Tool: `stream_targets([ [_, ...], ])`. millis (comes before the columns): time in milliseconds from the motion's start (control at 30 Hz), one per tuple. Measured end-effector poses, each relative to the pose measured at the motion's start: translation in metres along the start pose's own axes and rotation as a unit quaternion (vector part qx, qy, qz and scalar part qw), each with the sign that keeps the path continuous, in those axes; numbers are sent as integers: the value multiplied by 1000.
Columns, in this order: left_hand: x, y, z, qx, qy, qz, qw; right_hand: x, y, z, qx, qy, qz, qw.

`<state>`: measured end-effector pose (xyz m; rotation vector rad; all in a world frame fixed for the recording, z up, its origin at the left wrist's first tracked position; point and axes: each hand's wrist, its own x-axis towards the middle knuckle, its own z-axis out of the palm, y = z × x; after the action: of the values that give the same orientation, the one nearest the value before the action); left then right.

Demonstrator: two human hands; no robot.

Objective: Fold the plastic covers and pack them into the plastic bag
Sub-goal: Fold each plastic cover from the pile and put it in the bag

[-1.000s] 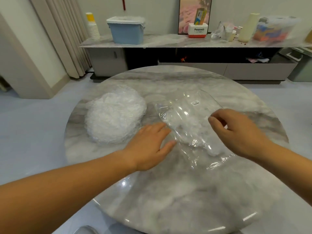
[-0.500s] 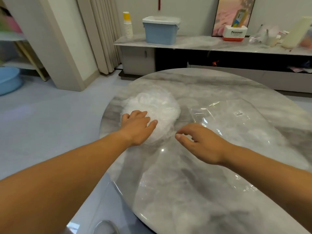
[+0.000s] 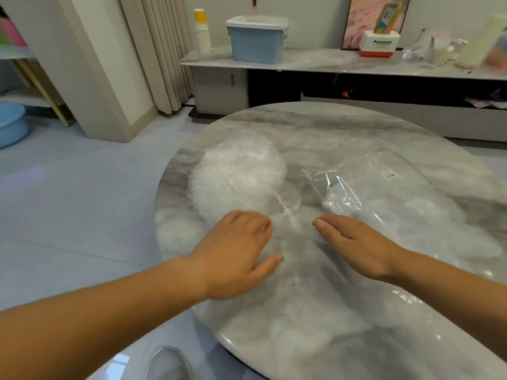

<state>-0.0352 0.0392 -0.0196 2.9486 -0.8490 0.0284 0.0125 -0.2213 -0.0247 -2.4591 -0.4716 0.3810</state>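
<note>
- The covers [image 3: 238,176] sit in a crumpled white pile on the left part of the round marble desk [image 3: 315,311].
- The left hand [image 3: 236,250] lies palm down just in front of that pile, fingers curled at its near edge and thumb spread on the desk; whether it pinches any plastic cannot be told.
- The right hand [image 3: 354,245] is flat and relaxed, fingers together and pointing left, gripping nothing, at the near corner of the bag [image 3: 384,193].
- The bag lies flat on the right part of the desk, clear, with a small white label [image 3: 389,175] near its far end; some white material shows through it.
- Pile and bag lie near each other but apart.
- Behind the desk, a long shelf [image 3: 315,60] carries a lidded blue bin [image 3: 257,39] and a stack of cups [image 3: 202,31].
</note>
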Motion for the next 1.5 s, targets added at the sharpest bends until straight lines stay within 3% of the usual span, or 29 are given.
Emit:
stream_targets([
  [233, -32, 49, 28, -83, -103, 71, 989, -38, 16, -4, -70, 14, -19, 997],
  [433, -32, 41, 23, -200, 8, 75, 977, -67, 12, 15, -25, 19, -123, 992],
  [533, -28, 34, 20, -203, 60, 70, 975, -73, 7, 20, 24, 12, -136, 990],
  [767, -30, 21, 26, -176, -55, 33, 982, -85, 2, 30, 46, -44, -128, 990],
  [967, -29, 14, 27, -255, -69, -17, 964, -93, -3, 37, 118, -72, -93, 986],
  [1133, -22, 12, 29, -305, -81, -58, 947, -88, -9, 40, 90, -100, -68, 989],
  [1333, -17, 11, 23, -251, -122, -16, 960, -91, -10, 40, 22, -64, -157, 985],
  [1500, -18, 8, 26, -276, -112, -24, 954, -94, -1, 39, 50, -51, -162, 984],
])
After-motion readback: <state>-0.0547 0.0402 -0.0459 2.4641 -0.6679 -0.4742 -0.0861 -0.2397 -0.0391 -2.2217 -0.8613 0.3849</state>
